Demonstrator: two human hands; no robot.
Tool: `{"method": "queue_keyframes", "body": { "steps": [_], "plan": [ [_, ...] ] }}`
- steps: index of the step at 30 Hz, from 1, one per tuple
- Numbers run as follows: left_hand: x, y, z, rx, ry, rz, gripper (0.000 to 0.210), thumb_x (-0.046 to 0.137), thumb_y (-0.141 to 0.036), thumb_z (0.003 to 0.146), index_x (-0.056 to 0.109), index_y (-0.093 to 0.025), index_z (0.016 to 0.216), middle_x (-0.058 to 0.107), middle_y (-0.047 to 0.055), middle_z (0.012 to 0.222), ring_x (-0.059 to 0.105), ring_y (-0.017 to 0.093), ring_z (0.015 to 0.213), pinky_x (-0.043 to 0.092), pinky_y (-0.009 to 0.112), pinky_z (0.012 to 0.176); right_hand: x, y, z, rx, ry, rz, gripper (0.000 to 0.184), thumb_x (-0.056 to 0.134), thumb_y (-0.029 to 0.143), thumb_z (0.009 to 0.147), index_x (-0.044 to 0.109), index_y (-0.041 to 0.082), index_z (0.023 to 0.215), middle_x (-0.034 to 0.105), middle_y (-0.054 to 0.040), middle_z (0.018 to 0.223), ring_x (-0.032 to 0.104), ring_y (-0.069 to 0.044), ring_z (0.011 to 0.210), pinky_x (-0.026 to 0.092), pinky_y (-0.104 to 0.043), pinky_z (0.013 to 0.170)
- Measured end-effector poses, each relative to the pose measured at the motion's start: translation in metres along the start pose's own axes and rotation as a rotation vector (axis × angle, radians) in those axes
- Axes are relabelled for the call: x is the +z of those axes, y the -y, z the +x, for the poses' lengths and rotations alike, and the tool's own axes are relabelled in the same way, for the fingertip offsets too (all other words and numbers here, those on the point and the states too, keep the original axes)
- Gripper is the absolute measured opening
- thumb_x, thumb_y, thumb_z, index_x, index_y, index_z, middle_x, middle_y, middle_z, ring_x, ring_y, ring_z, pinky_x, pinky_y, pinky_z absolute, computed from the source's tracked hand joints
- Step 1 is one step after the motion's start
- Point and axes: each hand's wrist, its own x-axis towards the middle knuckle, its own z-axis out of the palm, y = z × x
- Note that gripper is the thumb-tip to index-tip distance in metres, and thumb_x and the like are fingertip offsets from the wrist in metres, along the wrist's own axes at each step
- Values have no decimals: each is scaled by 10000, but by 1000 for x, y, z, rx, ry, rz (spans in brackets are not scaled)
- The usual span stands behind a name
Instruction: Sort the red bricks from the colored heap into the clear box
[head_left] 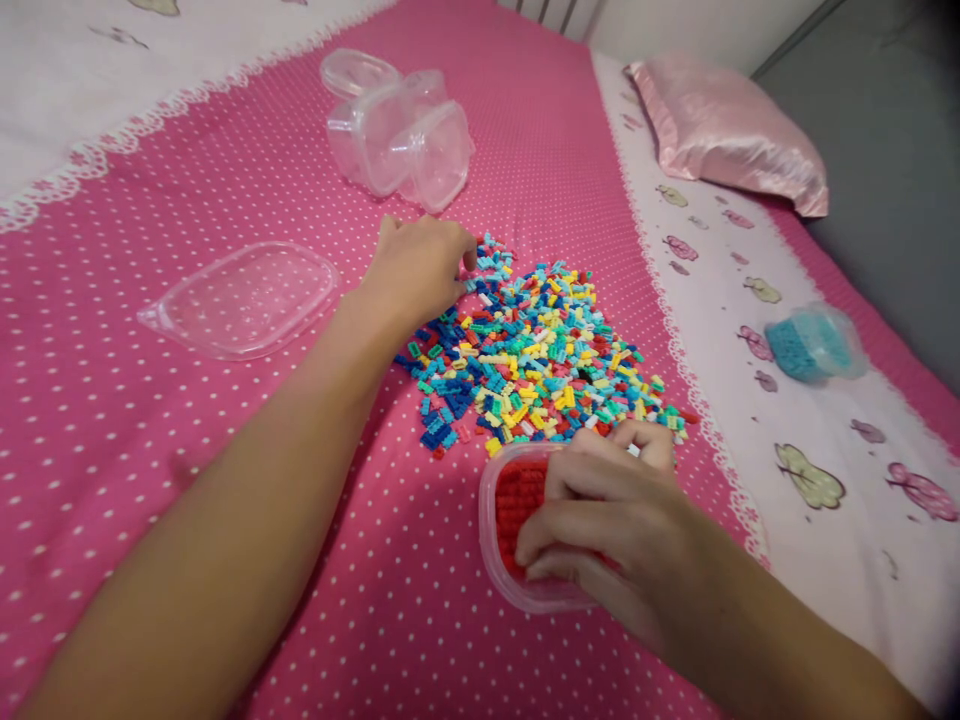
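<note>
Small toy building bricks [525,350] in many colours lie in a loose pile on the pink dotted bedsheet. My left hand [424,262] is at the pile's upper left edge, fingers bent down to it; whatever is between them is hidden. Just in front of the pile sits a clear plastic container [491,545] holding red bricks [520,500]. Over its right side lies my right hand [611,510], with curled fingers, some tips down inside on the red bricks. Its thumb and index finger come together near the pile, and anything pinched there cannot be made out.
Several clear containers [397,135] lie grouped beyond the pile. A clear lid [247,300] rests left of my left hand. On the right, a tub of turquoise pieces [814,345] lies on the pale printed strip, with a pink pillow [727,130] farther back.
</note>
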Motion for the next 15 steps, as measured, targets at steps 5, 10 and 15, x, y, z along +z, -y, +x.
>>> {"method": "queue_keyframes", "body": {
  "steps": [5,10,15],
  "plan": [
    [2,1,0,9,-31,7,248,646,-185,840,734,-257,1061,758,46,1037,642,283,1097,417,435,991,-2,2,0,-25,24,-54,291,605,58,894,715,263,720,620,35,729,519,-143,721,244,-389,765],
    [0,0,0,3,-15,6,252,646,-183,845,731,-240,1076,752,63,1046,645,296,1090,412,465,997,3,1,-4,-46,-59,-37,272,573,119,936,689,260,734,618,28,723,518,-164,745,219,-401,779],
    [-1,0,1,19,-6,36,256,645,-195,843,724,-253,1079,754,54,1041,652,277,1049,428,435,955,3,-1,-5,-53,-62,-35,262,566,132,956,674,266,758,640,26,758,517,-175,792,205,-397,777]
  ]
}}
